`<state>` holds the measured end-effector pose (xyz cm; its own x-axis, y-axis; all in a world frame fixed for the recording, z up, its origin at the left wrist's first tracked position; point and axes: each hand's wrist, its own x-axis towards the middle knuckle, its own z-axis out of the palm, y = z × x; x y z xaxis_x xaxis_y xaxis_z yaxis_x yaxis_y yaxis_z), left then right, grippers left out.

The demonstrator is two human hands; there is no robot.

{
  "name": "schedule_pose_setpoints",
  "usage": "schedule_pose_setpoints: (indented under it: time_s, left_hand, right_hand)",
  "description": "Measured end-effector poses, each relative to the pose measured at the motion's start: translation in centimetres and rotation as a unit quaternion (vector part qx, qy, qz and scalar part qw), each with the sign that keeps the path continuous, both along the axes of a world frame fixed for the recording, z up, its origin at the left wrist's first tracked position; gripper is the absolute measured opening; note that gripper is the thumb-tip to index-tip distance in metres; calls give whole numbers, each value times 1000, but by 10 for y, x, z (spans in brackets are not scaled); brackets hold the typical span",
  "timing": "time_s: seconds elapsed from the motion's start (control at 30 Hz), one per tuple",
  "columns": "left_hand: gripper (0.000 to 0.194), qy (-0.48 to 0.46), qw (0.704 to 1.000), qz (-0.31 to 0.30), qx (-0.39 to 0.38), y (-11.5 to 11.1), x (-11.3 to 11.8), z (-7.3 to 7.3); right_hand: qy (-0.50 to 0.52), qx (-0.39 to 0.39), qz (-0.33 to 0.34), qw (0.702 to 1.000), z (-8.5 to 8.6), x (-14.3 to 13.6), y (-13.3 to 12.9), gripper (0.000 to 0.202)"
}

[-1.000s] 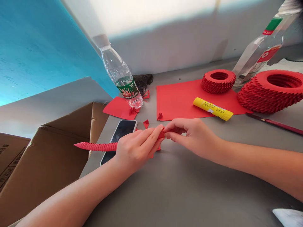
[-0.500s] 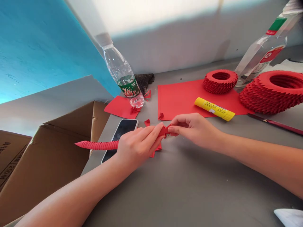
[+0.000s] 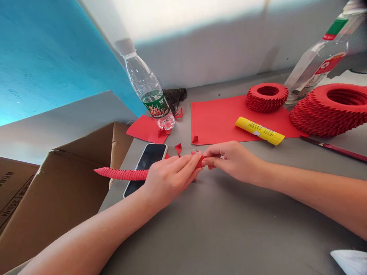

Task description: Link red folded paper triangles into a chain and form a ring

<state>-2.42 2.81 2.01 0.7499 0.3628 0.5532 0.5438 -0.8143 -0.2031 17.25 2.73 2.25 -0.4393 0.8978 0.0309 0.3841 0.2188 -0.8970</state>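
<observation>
My left hand [image 3: 169,173] is closed around a long, curved chain of folded red paper [image 3: 126,174], whose pointed tip sticks out to the left above a phone [image 3: 151,154]. At the chain's right end, my right hand [image 3: 233,160] pinches a small folded red paper piece [image 3: 210,166] against it. The fingers hide most of the join. Several loose red paper pieces lie under and behind my hands, one folded piece [image 3: 178,148] just beyond the left fingers.
A red paper sheet [image 3: 215,122] lies behind, with a yellow glue stick [image 3: 259,131] and a small red paper ring stack [image 3: 266,98]. A larger ring stack [image 3: 329,112], a pencil-like stick [image 3: 341,150] and a glass bottle [image 3: 321,61] stand right. Left are a water bottle [image 3: 149,88] and cardboard box [image 3: 71,191].
Both hands have shifted slightly; the left one and the chain moved a little to the right. The right fingers are now closer to the left fingertips, against the chain's end.
</observation>
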Motion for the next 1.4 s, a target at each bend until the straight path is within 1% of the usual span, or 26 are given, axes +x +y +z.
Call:
schedule_pose_setpoints:
  time_s: [0.1,0.17,0.23,0.3,0.37,0.43,0.5,0.57,0.63,0.7,0.87,0.93,1.0,1.07,1.13,1.23,1.4]
  left_hand:
    - [30,-13,1000,9,-3,1,-1,0]
    - [30,-38,999,32,4,3,-4,0]
    - [30,-65,996,61,16,5,-6,0]
    - [31,-80,993,80,20,6,-7,-1]
    - [31,-82,993,83,20,7,-7,-2]
    - [32,-79,993,82,15,7,-6,-3]
    - [33,-76,994,81,14,6,-5,-5]
    - [33,-77,994,81,17,6,-5,-6]
    - [33,-77,994,79,20,6,-5,-7]
    - [32,-74,994,76,20,6,-6,-7]
    - [33,-69,995,67,15,6,-6,-6]
    - [33,-69,996,62,10,6,-5,-5]
    - [35,-67,996,64,7,5,-5,-4]
    - [37,-66,995,73,8,4,-5,-3]
    - [40,-62,995,78,6,4,-6,-3]
    - [43,-57,996,67,-4,3,-7,-2]
    - [45,-63,996,55,-15,2,-7,0]
  right_hand:
    - [17,-17,-3,1000,-3,0,0,20]
    - [27,-28,-1,999,-7,-2,-1,23]
    - [8,-11,22,1000,-13,-5,-3,26]
    - [-39,64,68,995,-20,-9,-7,29]
    - [-90,165,113,976,-27,-14,-11,29]
    - [-135,234,133,954,-33,-18,-14,23]
    - [-167,261,137,941,-38,-21,-15,22]
    - [-173,271,146,936,-40,-22,-15,22]
    - [-172,267,160,934,-40,-21,-13,20]
    - [-193,257,176,930,-36,-17,-11,16]
    - [-298,261,217,892,-20,-9,-12,21]
    - [-322,269,214,882,-16,-7,-14,21]
    - [-325,288,213,875,-14,-6,-16,19]
    - [-303,310,209,877,-14,-5,-16,15]
    - [-269,303,198,893,-13,-5,-16,11]
    - [-232,238,178,926,-8,-5,-15,11]
    - [-182,160,177,954,2,-3,-14,5]
